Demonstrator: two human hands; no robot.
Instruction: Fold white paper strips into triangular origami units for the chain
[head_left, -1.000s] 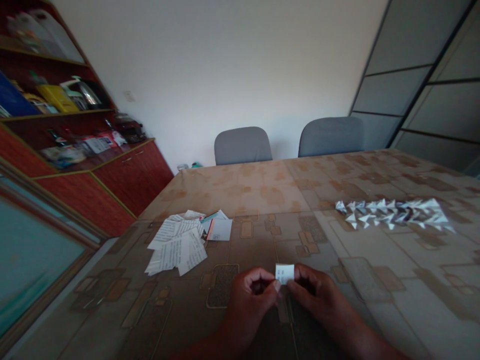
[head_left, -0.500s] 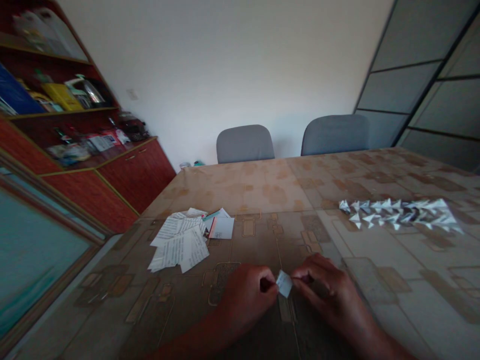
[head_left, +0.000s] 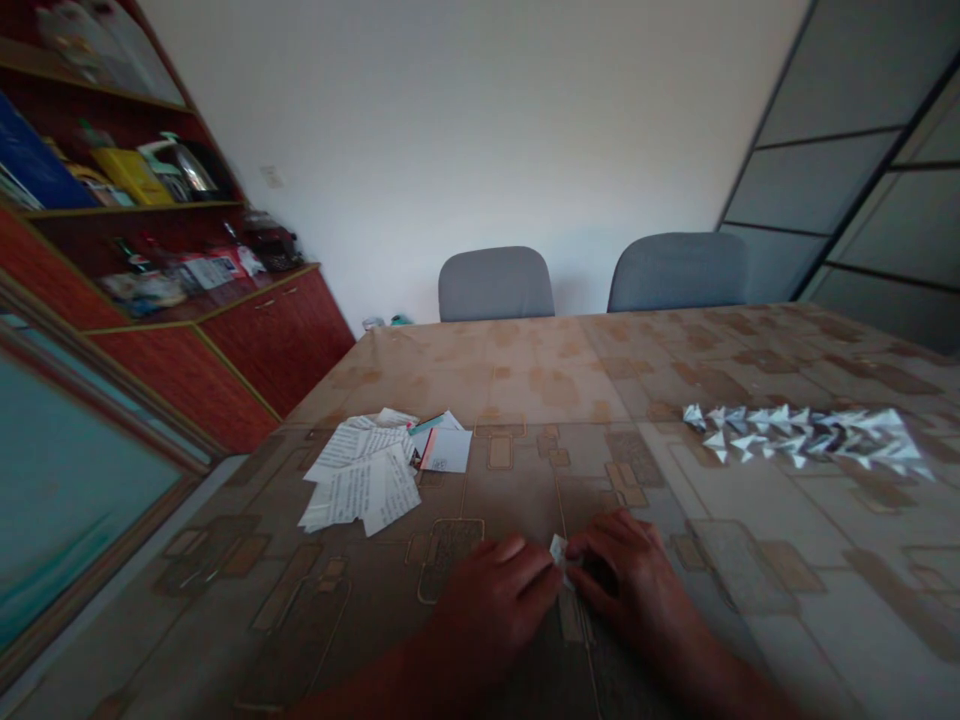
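Note:
A small folded piece of paper [head_left: 557, 549] is pinched between my two hands, low over the table. My left hand [head_left: 501, 592] is closed on its left side, the fingers bent and pressed together. From the right, the thumb and fingertips of my right hand [head_left: 628, 565] grip the other side. Most of the paper is hidden behind my fingers. To the left lies a loose pile of printed paper pieces [head_left: 352, 480], with a white card [head_left: 451, 451] at its right end. Over on the right are rows of small folded paper triangles [head_left: 806, 437], set close together.
The table [head_left: 525, 375] has a patterned brown cover. Beyond its far edge stand two grey chairs, a left one [head_left: 495, 285] and a right one [head_left: 675, 272]. A red-brown cabinet [head_left: 277, 335] with bottles and a kettle is at the left.
My hands have drawn closer together, and the fingers now cover more of the paper. The view has shifted slightly. The pile and the triangles lie as before.

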